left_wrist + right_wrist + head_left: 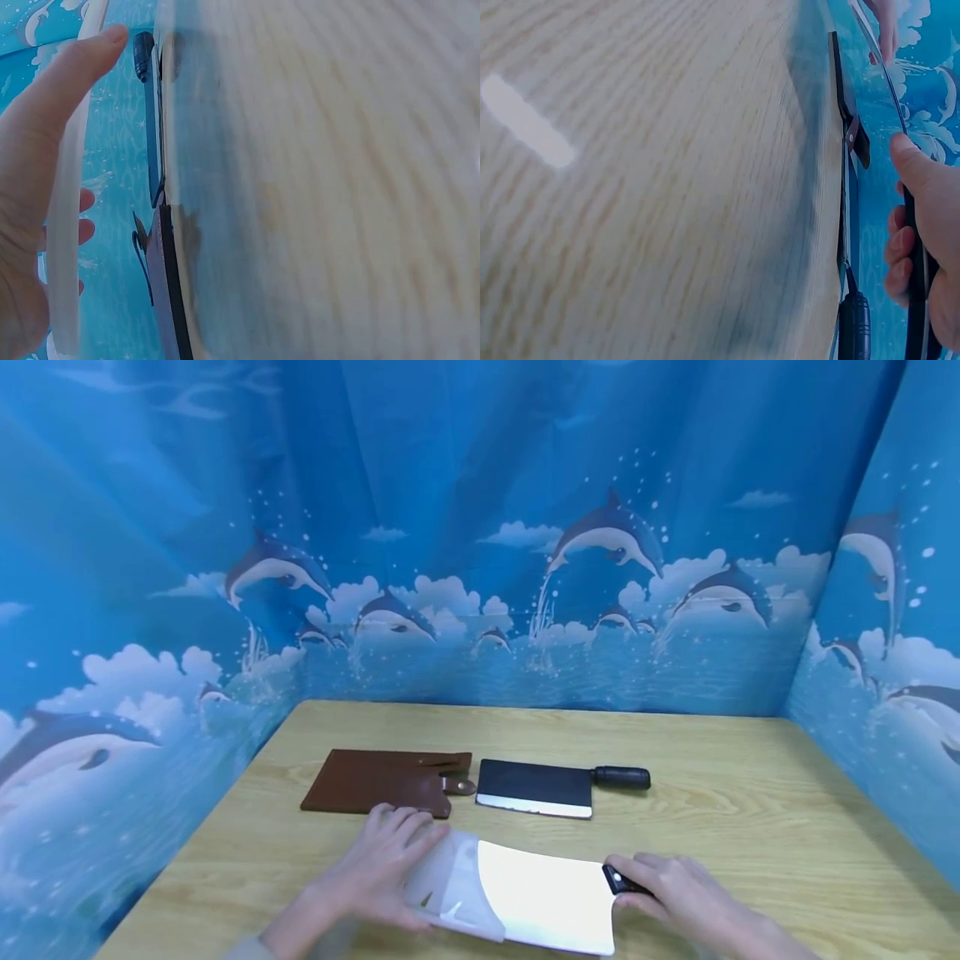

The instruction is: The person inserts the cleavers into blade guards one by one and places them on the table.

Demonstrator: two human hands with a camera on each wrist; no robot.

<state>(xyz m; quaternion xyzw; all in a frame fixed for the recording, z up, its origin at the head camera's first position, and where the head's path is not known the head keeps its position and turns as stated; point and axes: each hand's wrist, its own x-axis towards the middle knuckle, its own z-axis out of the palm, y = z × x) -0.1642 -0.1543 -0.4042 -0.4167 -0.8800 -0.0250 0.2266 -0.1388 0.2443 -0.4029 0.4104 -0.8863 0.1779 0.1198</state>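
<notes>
A cleaver with a bright, wide blade (551, 897) lies level above the near part of the table. My right hand (678, 893) grips its black handle (915, 315), thumb toward the blade. A translucent plastic sleeve (461, 889) covers the far-left end of the blade. My left hand (386, 872) holds that sleeve by its left end, thumb on the near side and fingers on the other. Seen from the left wrist, the whitish sleeve edge (69, 195) runs between thumb and fingers. How deep the blade sits inside is hidden by glare.
Behind the hands, a dark cleaver with a black handle (621, 777) lies on the wood-grain table (735, 777). To its left is a brown sheath (375, 781) with a snap strap. Blue dolphin-print curtains (465, 543) surround the table's back and sides.
</notes>
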